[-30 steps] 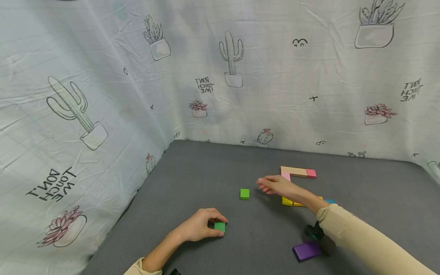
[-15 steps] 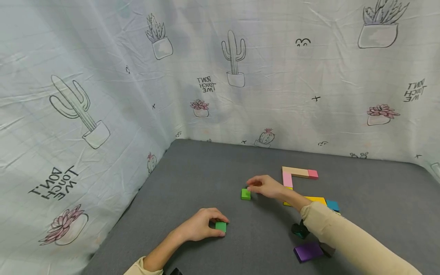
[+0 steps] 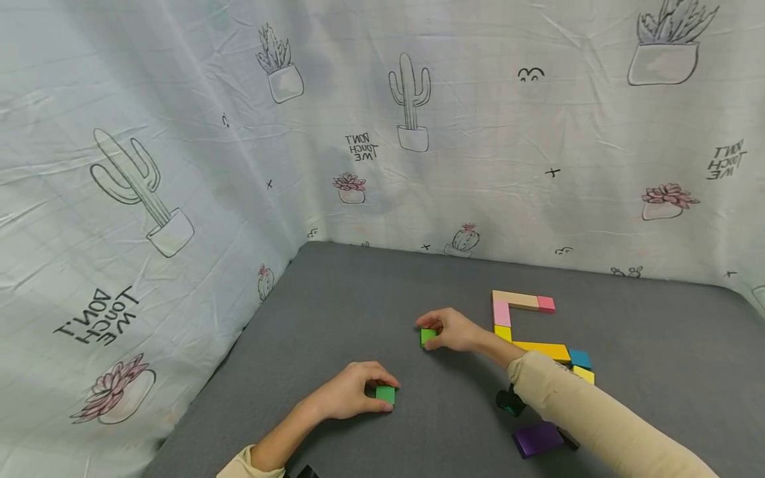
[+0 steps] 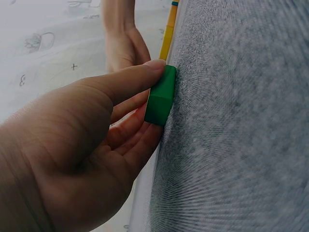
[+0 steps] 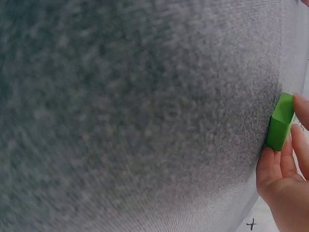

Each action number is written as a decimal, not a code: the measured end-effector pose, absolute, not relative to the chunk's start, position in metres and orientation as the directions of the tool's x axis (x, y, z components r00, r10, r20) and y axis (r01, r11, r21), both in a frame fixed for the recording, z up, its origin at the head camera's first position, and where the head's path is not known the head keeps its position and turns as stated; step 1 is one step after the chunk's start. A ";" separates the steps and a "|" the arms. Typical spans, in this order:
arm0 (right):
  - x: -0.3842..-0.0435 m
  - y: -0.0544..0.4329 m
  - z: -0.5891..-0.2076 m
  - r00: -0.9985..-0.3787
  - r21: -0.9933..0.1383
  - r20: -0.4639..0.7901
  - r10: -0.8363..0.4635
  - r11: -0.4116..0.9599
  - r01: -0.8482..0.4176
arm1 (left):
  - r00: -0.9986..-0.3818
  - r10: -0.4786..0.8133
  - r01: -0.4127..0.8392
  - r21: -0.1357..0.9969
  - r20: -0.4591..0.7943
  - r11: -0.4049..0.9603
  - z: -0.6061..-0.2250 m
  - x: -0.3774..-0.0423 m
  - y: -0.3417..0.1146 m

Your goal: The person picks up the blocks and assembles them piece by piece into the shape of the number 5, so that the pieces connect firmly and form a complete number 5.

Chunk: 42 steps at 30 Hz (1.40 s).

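In the head view my left hand (image 3: 343,393) pinches a green square block (image 3: 385,395) between thumb and fingers, low on the grey table. The left wrist view shows the thumb on one edge of that green block (image 4: 161,96) and fingers at the other. Farther forward and to the right, my right hand (image 3: 455,330) holds a light green square block (image 3: 427,336), its thumb on the near side and fingers on the far side. Seen from the right wrist, the light green block (image 5: 280,123) sits against the table surface, between the thumb and fingers.
To the right, a bent line of blocks runs through tan (image 3: 515,300), red (image 3: 546,304), pink (image 3: 501,313), yellow (image 3: 503,332), orange-yellow (image 3: 544,352) and blue (image 3: 580,358), partly behind my right forearm. A purple block (image 3: 538,439) lies nearer. A patterned curtain (image 3: 478,166) hangs behind.
My right hand has moved left from beside the pink block to the light green block and taken hold of it. The left hand keeps its pinch on the green block.
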State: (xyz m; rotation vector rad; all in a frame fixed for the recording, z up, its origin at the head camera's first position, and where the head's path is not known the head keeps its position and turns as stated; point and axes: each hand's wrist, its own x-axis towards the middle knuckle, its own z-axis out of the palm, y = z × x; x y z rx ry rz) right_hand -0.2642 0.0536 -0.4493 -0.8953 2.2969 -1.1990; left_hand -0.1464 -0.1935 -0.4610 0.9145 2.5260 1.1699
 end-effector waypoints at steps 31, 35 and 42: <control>-0.256 0.078 -0.423 -0.746 -0.854 0.012 -0.665 0.382 -0.354 | -0.770 0.631 0.480 0.741 0.099 0.469 -0.463 -0.146 -0.195; -0.251 0.087 -0.418 -0.755 -0.846 0.029 -0.655 0.386 -0.368 | -0.776 0.626 0.466 0.746 0.085 0.477 -0.463 -0.146 -0.195; -0.233 0.102 -0.418 -0.783 -0.843 0.018 -0.622 0.412 -0.346 | -0.782 0.621 0.443 0.751 0.057 0.489 -0.460 -0.146 -0.194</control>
